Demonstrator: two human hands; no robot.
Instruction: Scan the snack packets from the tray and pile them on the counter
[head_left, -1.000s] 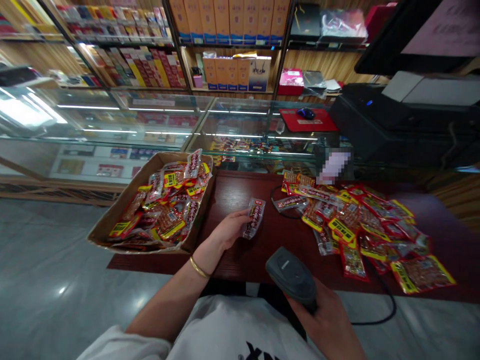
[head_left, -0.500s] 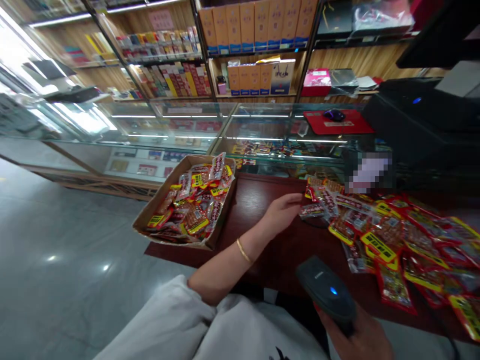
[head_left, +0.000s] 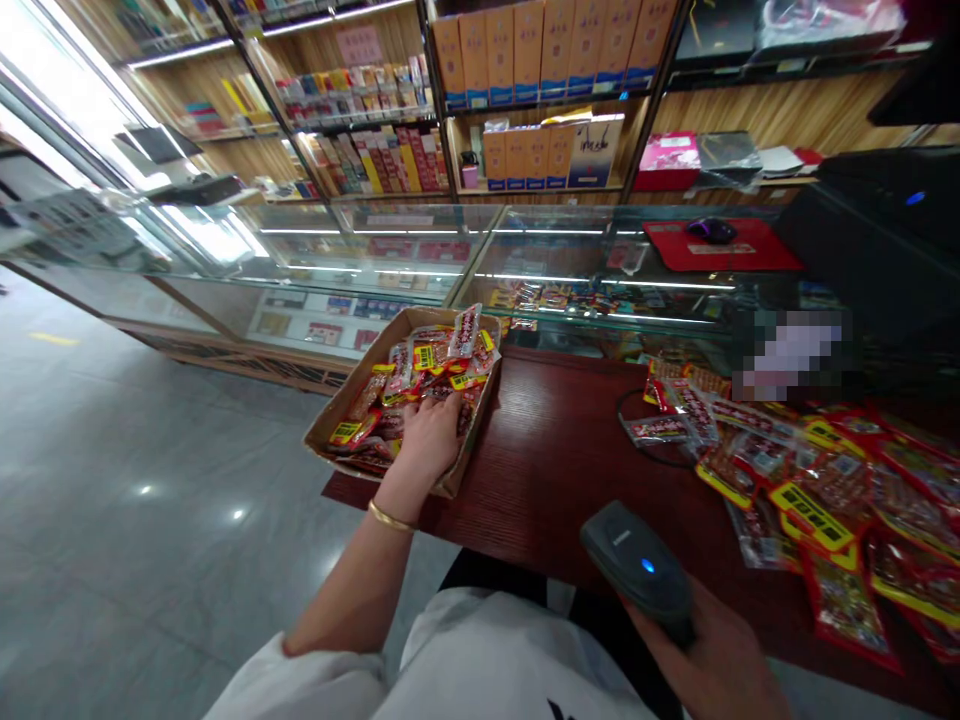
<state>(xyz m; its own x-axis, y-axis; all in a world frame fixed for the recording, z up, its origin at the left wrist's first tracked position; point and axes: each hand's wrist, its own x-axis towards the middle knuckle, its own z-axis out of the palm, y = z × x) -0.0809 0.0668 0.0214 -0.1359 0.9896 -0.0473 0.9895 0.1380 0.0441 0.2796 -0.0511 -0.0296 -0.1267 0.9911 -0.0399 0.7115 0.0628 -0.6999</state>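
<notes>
My left hand (head_left: 433,435), with a gold bangle (head_left: 391,516) at the wrist, reaches into the open cardboard box (head_left: 324,432). Its fingers curl down onto the snack packets (head_left: 424,357) heaped inside, closed on a packet that is mostly hidden beneath them. In my right hand (head_left: 712,650), low at the right, is a dark barcode scanner (head_left: 637,560) with a lit blue light, its head pointing up and left over the counter. Beyond the scanner, a loose pile of red and yellow snack packets (head_left: 817,510) spreads across the wooden counter (head_left: 540,440).
Behind the counter runs a glass display case (head_left: 390,230). On it are a red mouse pad (head_left: 757,252) and a mouse (head_left: 711,231). A black cable (head_left: 622,410) curls beside the pile. A dark machine (head_left: 892,240) stands at the right. Shelves of boxes (head_left: 555,50) line the wall.
My left hand has moved left from beside the loose pile into the box. The right hand still holds the scanner. The view has turned slightly left.
</notes>
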